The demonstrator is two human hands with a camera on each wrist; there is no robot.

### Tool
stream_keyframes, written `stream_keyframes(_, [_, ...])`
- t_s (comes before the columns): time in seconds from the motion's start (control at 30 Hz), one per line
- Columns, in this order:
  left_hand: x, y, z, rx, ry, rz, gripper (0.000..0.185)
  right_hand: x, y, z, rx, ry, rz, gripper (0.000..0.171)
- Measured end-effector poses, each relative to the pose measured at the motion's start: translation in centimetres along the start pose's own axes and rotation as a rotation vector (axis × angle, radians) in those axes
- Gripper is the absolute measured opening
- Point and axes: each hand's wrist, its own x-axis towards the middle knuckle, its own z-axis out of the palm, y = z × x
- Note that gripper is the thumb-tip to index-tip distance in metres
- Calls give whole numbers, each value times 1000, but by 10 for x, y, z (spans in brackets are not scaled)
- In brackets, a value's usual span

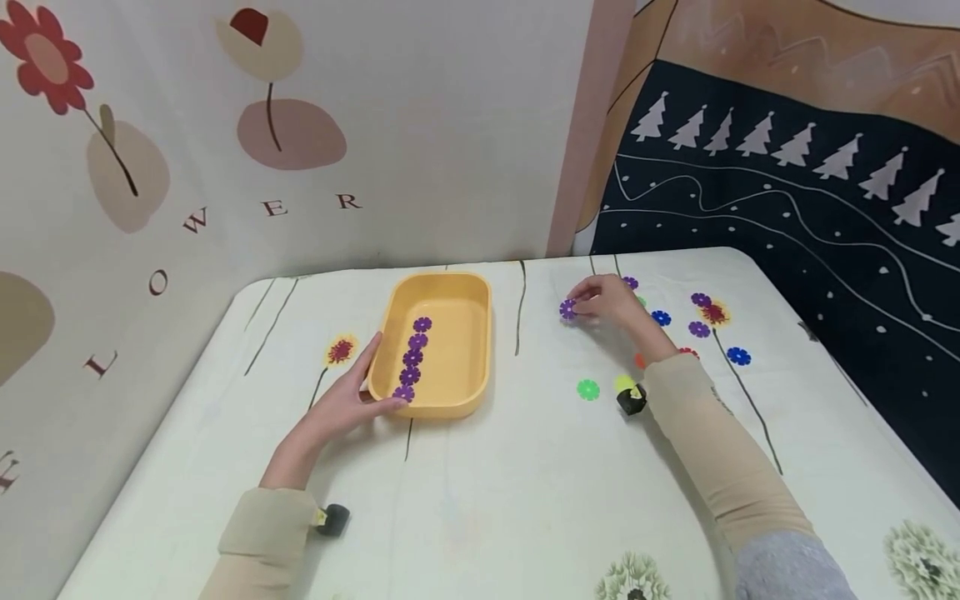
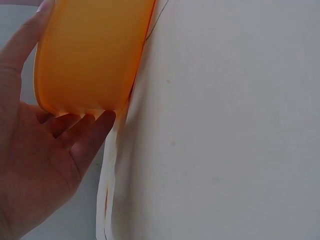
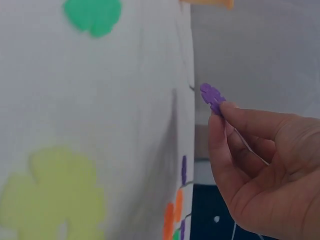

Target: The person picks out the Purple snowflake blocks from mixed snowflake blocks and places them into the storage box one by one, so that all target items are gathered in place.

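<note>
The left hand (image 1: 341,408) gripped the tray (image 1: 457,342) at its near left corner, thumb at the near side and fingers along the left one. The tray stood close to the far edge of the tabletop (image 1: 480,500), a little left of the middle. In it ran a row of purple discs (image 1: 412,357), five in all; whether they were joined was hard to tell. The right hand (image 1: 606,300) pinched a loose disc (image 1: 567,309), also purple, above the tabletop, right of the tray. Blue discs (image 1: 738,357) lay toward the far right corner; a green disc (image 1: 588,389) lay nearer the near edge.
</note>
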Motion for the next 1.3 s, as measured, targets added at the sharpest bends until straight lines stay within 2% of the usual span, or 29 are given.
stream_keyframes(0.5, [0,-1,0,-10,-1,9,114,-10,-51,24,133,-89,-136,21])
stream_keyframes(0.67, [-1,0,0,-15,0,8,113,-16,-72,39,126,-130,-165,19])
stream_keyframes(0.93, [-1,1,0,-20,2,12,114,-25,-103,69,126,-205,-261,14])
stream_keyframes(1.3, [-1,0,-1,-23,-3,-5,111,-30,-128,109,127,-302,-367,9])
